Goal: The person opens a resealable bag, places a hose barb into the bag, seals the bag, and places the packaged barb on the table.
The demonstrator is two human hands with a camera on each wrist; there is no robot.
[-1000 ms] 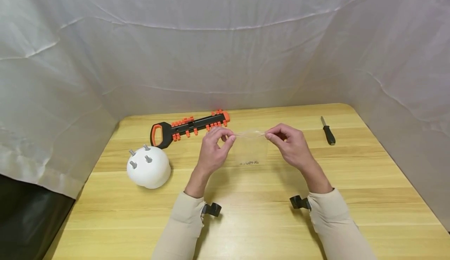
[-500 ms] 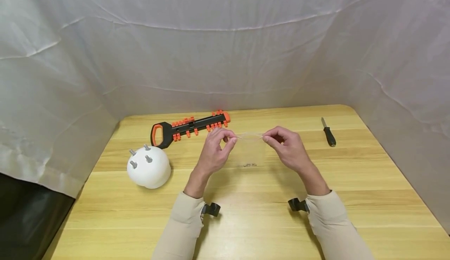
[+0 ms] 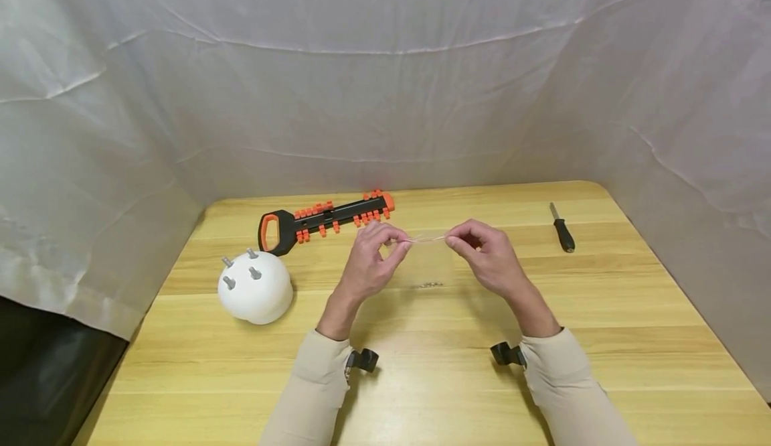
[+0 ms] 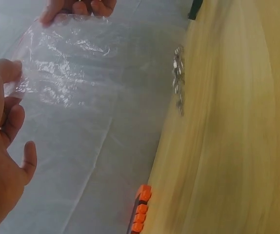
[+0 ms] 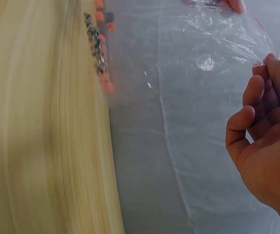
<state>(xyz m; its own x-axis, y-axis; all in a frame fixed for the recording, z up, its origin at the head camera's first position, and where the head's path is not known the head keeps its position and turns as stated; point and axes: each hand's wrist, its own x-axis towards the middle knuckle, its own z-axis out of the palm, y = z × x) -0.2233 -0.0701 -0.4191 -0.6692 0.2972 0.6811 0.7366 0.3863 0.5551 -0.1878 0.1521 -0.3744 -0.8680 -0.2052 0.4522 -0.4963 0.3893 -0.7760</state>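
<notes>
A clear plastic bag (image 3: 426, 265) with a thin reddish line along its top edge hangs upright between the two hands. Small metal pieces (image 4: 178, 80), perhaps screws, lie gathered along its bottom; their exact kind is too small to tell. My left hand (image 3: 372, 258) pinches the bag's top left corner between thumb and forefinger. At the opposite top corner, my right hand (image 3: 490, 257) pinches the edge the same way. In the right wrist view the bag's film (image 5: 208, 44) is see-through and shiny, with the right fingertips on its rim.
On the wooden table (image 3: 421, 392), a white rounded object (image 3: 255, 292) with several grey pegs stands at left. Behind it lies a black rack with orange clips (image 3: 337, 215). A black-handled screwdriver (image 3: 563, 233) lies at right. Pale fabric (image 3: 385, 111) hangs around the back and sides.
The right hand has moved slightly left, bringing the bag's top corners closer together. The top edge, parted into a loop half a second ago, now looks nearly flat.
</notes>
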